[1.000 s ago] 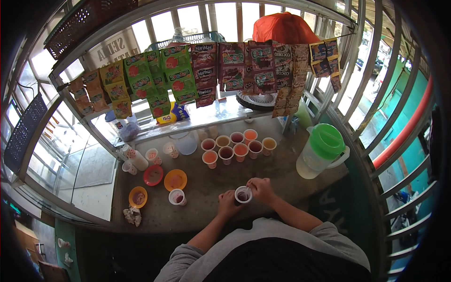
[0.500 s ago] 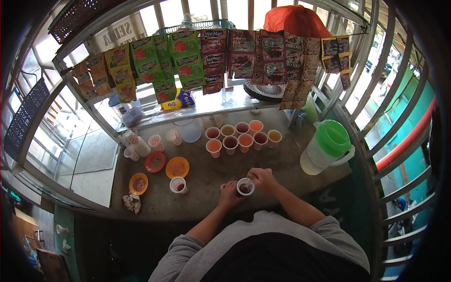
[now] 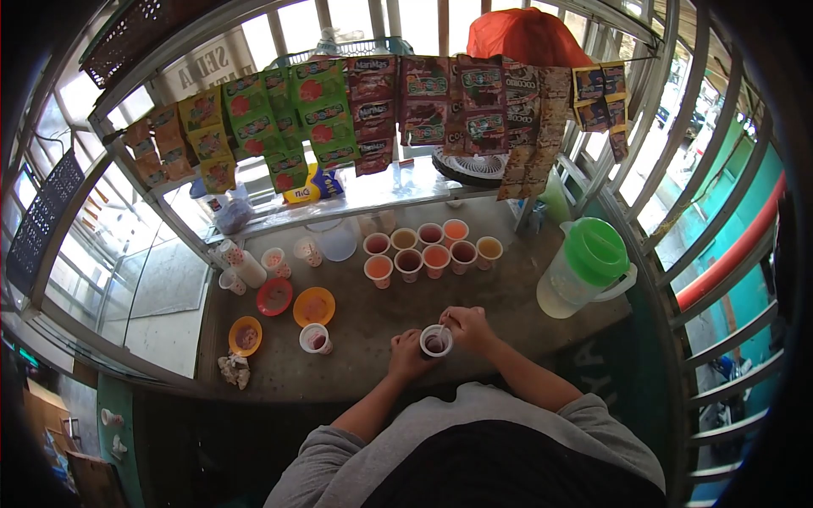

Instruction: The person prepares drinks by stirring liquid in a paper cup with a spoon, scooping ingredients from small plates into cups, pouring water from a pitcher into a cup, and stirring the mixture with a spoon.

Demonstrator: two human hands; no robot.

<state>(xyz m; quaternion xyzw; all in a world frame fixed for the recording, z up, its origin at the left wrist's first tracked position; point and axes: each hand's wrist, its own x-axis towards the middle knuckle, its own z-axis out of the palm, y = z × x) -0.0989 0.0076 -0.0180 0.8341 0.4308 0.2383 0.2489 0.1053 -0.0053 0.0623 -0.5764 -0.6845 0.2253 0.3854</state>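
Note:
My left hand (image 3: 408, 356) is wrapped round a plastic cup (image 3: 435, 350) of dark purple drink, steadying it upright on the counter near my body. The fingers of my right hand (image 3: 468, 328) pinch a thin pale spoon (image 3: 442, 331) that dips into this cup; its lower end is hidden in the drink. To the left stands another cup (image 3: 316, 339) with a little purplish content. Several filled cups in orange, dark red and brownish yellow, among them an orange one (image 3: 378, 270), are grouped beyond my hands.
A clear pitcher (image 3: 563, 284) with a green lid stands at the right. On the left are orange plates (image 3: 314, 306), a red plate (image 3: 274, 296), a crumpled wad (image 3: 234, 371) and stacked cups (image 3: 247, 268). Drink sachets (image 3: 322, 114) hang in strips across the far side.
The view has shifted slightly, so the counter items appear a little to the left. My right hand still works the spoon in the cup, while my left hand keeps its hold.

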